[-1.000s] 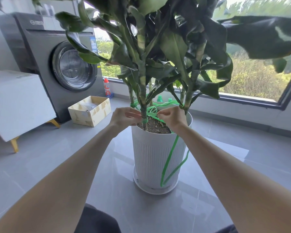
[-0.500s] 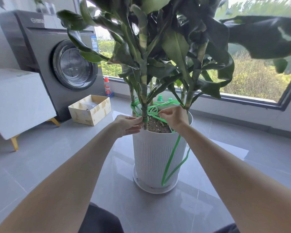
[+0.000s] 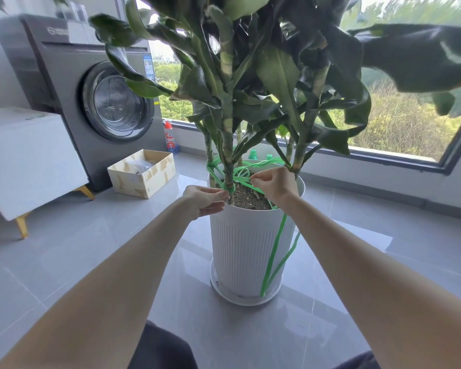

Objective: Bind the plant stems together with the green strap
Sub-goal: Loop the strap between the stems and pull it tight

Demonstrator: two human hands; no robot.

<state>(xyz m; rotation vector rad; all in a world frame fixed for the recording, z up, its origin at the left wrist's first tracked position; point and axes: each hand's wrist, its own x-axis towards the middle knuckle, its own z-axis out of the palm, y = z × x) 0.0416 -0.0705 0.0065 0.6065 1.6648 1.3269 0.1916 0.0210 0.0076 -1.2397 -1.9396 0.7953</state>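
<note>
At rim of white pot (image 3: 248,249): left hand (image 3: 205,199) pinches green strap (image 3: 276,249) wound round front stem (image 3: 228,155); right hand (image 3: 274,186) pinches loop above soil (image 3: 250,199). Wrapping step, I'd say; next, slack needs pulling taut.

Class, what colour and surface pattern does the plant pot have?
The pot is white with fine vertical ribs below a smooth rim band; the head view shows it best.

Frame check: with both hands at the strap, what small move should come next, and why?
Probably the right hand draws its pinched length of green strap outward to take up slack: loops lie loose over the soil, while the left hand pinches the wrap at the front stem, anchoring it.
</note>
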